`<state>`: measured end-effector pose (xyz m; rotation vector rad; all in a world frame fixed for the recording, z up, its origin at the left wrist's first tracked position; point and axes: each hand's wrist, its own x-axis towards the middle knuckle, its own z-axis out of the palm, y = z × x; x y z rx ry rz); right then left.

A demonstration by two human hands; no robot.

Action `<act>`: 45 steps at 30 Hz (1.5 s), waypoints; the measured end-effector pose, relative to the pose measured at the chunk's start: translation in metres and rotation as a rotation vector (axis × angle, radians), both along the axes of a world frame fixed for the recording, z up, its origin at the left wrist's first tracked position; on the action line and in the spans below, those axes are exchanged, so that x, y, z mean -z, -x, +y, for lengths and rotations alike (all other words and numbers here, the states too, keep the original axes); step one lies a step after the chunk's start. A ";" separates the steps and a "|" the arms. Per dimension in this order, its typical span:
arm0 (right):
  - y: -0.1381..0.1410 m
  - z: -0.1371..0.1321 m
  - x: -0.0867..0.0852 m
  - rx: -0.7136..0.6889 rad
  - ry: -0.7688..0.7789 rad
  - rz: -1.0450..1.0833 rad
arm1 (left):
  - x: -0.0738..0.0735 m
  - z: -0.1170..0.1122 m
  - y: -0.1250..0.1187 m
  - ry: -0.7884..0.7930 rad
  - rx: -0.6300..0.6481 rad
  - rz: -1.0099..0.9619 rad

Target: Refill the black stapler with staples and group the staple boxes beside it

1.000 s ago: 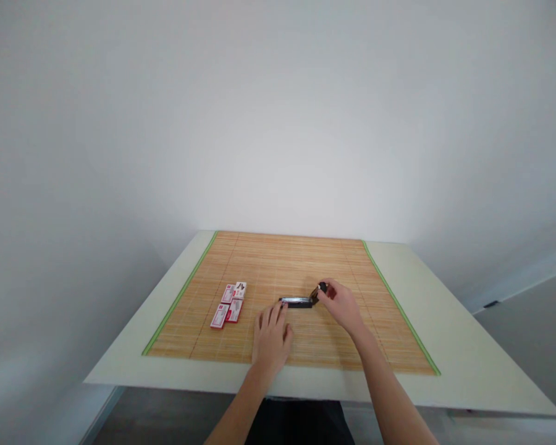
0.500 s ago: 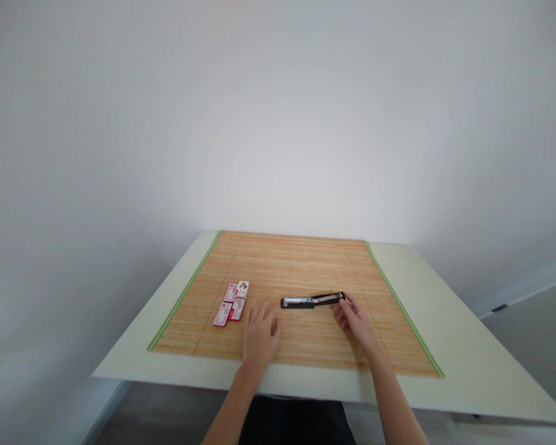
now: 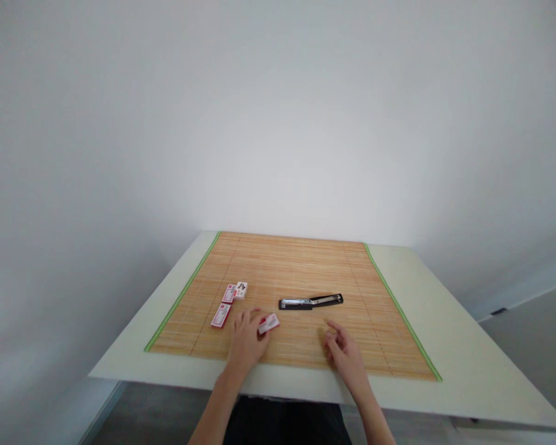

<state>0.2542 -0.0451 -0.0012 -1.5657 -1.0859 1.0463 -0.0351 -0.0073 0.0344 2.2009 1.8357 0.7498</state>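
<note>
A small red-and-white box (image 3: 269, 323) is gripped between the thumb and fingers of my left hand (image 3: 249, 340), near the front of the mat. My right hand (image 3: 345, 355) is apart from everything, its fingers loosely spread and partly curled. Beyond the hands lies a black stapler (image 3: 310, 301), opened out flat, its metal staple channel facing up. Left of my left hand are two more red-and-white boxes (image 3: 221, 315) and a white box (image 3: 241, 290) with a dark picture on it.
A bamboo mat (image 3: 296, 259) with green side edges covers the middle of a white table (image 3: 467, 346). A pale wall (image 3: 278, 123) rises right behind the table's back edge.
My left hand has taken one red-and-white box from the group and brought it right. My right hand has left the stapler's end and drawn back towards me.
</note>
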 end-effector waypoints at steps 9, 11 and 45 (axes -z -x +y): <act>0.043 -0.007 -0.022 -0.210 0.200 0.314 | -0.001 0.007 -0.053 0.144 0.424 -0.199; 0.041 -0.008 -0.027 -0.214 0.236 0.371 | -0.001 0.010 -0.055 0.148 0.452 -0.202; 0.037 0.083 -0.066 -0.427 -0.094 -0.797 | 0.014 0.017 -0.028 0.021 0.156 -0.124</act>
